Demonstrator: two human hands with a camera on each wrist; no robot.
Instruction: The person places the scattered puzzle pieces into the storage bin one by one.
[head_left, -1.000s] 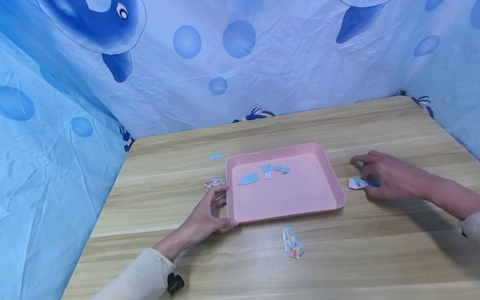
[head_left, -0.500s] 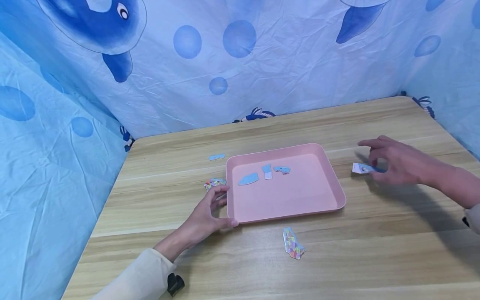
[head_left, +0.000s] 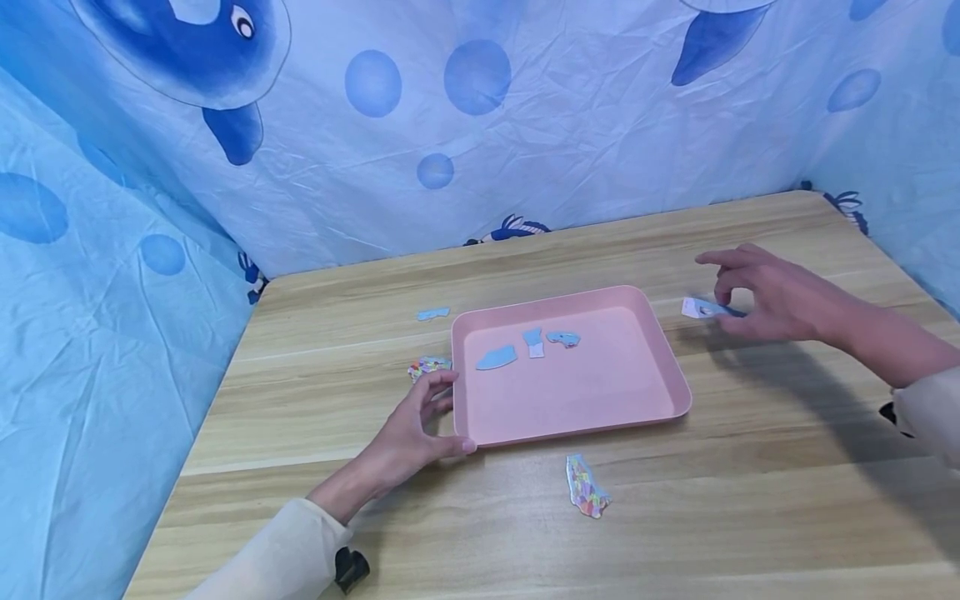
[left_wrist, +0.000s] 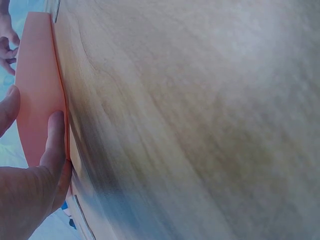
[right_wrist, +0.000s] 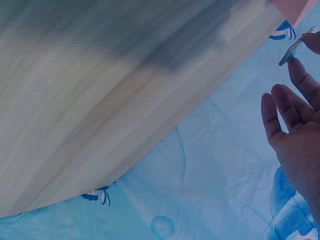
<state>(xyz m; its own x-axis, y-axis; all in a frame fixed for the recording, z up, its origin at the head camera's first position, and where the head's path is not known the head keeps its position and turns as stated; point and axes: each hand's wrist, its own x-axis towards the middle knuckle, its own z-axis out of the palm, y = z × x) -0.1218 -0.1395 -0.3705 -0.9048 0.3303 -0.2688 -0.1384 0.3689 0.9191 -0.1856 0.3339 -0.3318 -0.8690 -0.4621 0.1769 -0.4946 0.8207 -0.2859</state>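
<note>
My left hand [head_left: 408,429] holds the left end of a shallow pink tray [head_left: 577,425], thumb at the near corner and fingers along the outer side. The left wrist view shows these fingers [left_wrist: 54,140] against the tray wall [left_wrist: 37,75]. Inside the tray lie a pointed blue puzzle piece [head_left: 497,358], a blue-and-white one [head_left: 534,343] and a small blue one [head_left: 563,339]. To the right, my right hand [head_left: 772,292] pinches a pale blue puzzle piece [head_left: 701,308] between thumb and a finger, raised above the table. That piece [right_wrist: 290,52] appears edge-on in the right wrist view.
A multicoloured puzzle piece [head_left: 587,486] lies in front of the tray. Another colourful one [head_left: 429,366] is partly hidden beside the tray's left side, with a small blue piece [head_left: 433,314] behind it. A blue sea-print cloth [head_left: 570,125] hangs behind the wooden table [head_left: 337,325].
My right hand has lifted its puzzle piece off the table and carried it away from me, then slightly left. The left hand and the tray have stayed still.
</note>
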